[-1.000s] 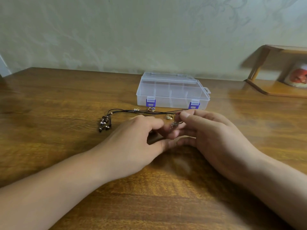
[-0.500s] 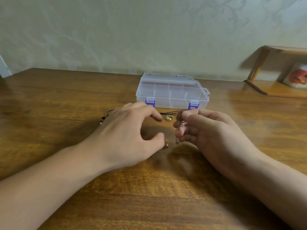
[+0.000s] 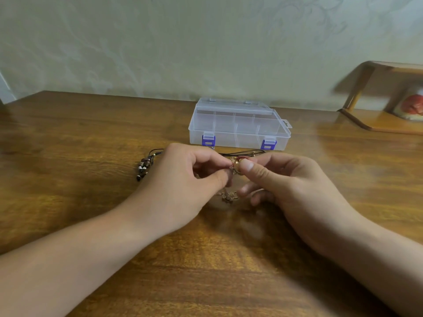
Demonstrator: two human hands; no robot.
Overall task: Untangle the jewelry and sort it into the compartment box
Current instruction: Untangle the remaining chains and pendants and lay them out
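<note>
In the head view, the left hand and right hand both pinched a small gold tangle of jewelry above the table. The compartment box sat latched, apparently empty, beyond a black cord, so sorting looked barely begun.

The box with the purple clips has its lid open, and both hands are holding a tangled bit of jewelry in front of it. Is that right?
Not quite. In the head view the box is closed, lid down with both purple clips at its front edge. The rest holds: the left hand and right hand pinch the tangled jewelry in front of it.
</note>
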